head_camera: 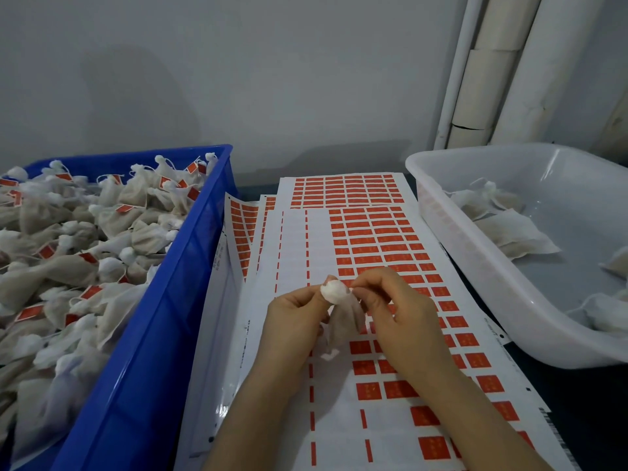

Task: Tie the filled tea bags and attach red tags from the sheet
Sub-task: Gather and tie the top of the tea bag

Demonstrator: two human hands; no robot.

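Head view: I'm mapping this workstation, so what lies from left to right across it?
Blue crate of tagged bags → tag sheets, with both hands holding a tea bag over them → white tub of untied bags.

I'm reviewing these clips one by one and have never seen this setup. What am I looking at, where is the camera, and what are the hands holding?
No machine here: a person works bare-handed, filmed by one camera worn on the head, looking down. The left hand and right hand together pinch the gathered top of a small white tea bag above sheets of red tags. To the left, a blue crate is piled with tied, tagged bags. To the right, a white tub holds a few bags that show no red tags.
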